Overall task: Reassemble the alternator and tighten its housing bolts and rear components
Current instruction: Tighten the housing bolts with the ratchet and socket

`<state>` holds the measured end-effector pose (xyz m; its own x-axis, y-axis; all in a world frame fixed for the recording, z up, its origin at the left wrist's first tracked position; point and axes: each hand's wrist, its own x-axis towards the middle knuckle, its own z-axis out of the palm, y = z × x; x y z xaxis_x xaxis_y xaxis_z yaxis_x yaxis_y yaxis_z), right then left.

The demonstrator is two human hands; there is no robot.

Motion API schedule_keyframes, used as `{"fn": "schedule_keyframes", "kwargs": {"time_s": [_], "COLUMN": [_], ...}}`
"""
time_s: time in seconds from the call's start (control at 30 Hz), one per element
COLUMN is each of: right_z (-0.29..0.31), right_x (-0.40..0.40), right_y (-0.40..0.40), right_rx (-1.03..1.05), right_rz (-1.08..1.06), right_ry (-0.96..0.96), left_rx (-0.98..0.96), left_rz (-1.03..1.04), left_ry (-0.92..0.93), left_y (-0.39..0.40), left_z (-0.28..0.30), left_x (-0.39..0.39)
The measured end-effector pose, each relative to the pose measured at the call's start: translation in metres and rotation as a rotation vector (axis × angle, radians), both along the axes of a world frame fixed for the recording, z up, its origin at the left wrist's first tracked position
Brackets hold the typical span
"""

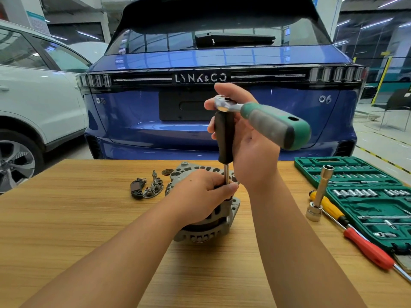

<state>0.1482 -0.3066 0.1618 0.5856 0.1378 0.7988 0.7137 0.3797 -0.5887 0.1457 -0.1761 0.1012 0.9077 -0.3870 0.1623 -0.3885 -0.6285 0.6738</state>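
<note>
The grey alternator (pixel 206 232) sits on the wooden table (pixel 89 207), rear face up. My left hand (pixel 200 194) rests on its top and pinches the lower end of a steel driver shaft (pixel 226 175) where it meets the housing. The shaft rises into a black driver handle (pixel 224 136). A ratchet with a green and grey handle (pixel 273 125) is fitted on the top of that black handle. My right hand (pixel 246 138) wraps around the black handle and the ratchet head. The bolt under the shaft is hidden by my fingers.
A dark rectifier and brush part (pixel 146 187) lies left of the alternator. A green socket set case (pixel 364 196) lies open at the right, with a long socket on an extension (pixel 320 194), a yellow screwdriver (pixel 329 207) and a red screwdriver (pixel 367 250). A blue car (pixel 222 63) stands behind the table.
</note>
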Motion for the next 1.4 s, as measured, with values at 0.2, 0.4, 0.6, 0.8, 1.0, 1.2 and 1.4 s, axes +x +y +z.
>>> {"fn": "schedule_keyframes", "kwargs": {"time_s": [0.2, 0.4, 0.6, 0.8, 1.0, 1.2, 1.4], "right_z": [0.005, 0.011, 0.013, 0.014, 0.020, 0.026, 0.027], "right_x": [0.001, -0.014, -0.021, -0.017, -0.020, -0.015, -0.016], "right_y": [-0.013, 0.000, 0.019, 0.024, 0.010, -0.021, -0.026], "right_rx": [-0.093, 0.037, 0.097, 0.021, 0.139, 0.031, -0.005], "right_rz": [0.218, -0.255, -0.568, -0.812, -0.320, 0.215, 0.442], "right_ry": [0.217, 0.235, 0.118, -0.013, 0.283, 0.523, 0.606], "left_rx": [-0.004, 0.043, 0.041, 0.051, 0.054, 0.040, 0.000], "left_rz": [-0.006, -0.042, -0.098, -0.101, -0.095, -0.074, -0.096], "left_ry": [0.017, -0.018, 0.020, 0.029, 0.042, 0.060, 0.063], "left_y": [0.003, -0.002, 0.003, 0.004, 0.003, 0.001, 0.005], "left_z": [0.001, 0.002, 0.005, 0.006, 0.007, 0.006, 0.005], "left_x": [-0.002, -0.003, -0.004, -0.004, -0.002, 0.000, 0.000]}}
